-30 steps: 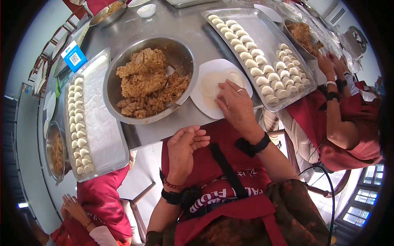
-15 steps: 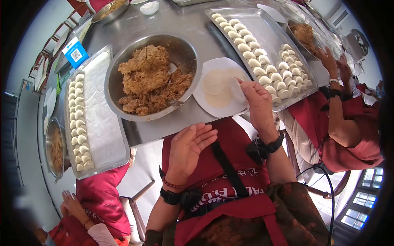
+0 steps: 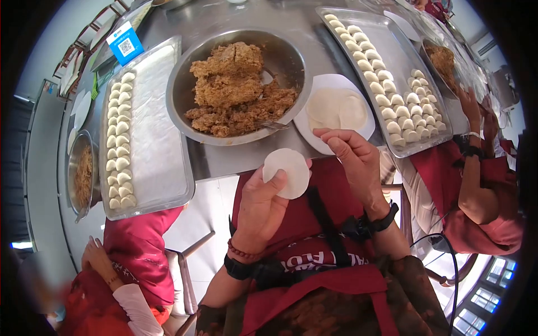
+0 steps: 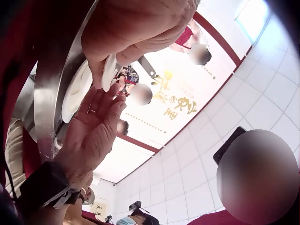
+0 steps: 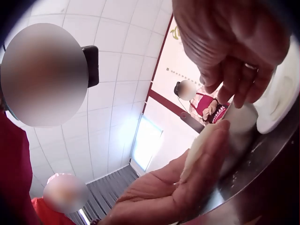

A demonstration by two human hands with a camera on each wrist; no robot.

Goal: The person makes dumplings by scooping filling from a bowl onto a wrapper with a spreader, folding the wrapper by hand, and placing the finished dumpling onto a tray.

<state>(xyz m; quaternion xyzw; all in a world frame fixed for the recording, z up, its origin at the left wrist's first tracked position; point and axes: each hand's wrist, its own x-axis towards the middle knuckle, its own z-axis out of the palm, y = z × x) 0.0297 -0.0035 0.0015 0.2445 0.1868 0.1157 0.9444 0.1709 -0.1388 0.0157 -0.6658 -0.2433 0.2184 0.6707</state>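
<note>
I have lifted a wrapper [image 3: 286,172] across: it now lies on the flat, open fingers of my left hand [image 3: 260,207], nearer me than the filling bowl [image 3: 283,56]. My right hand [image 3: 353,159], loosely curled and empty, hangs just beside it. The plate [image 3: 328,78] sits right of the bowl.

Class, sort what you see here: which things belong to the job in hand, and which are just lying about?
In hand: wrapper on the left hand; right hand beside it; plate of spare wrappers; filling in the big bowl.
Lying about: left dumpling tray; right dumpling tray; QR card; small side bowl.
</note>
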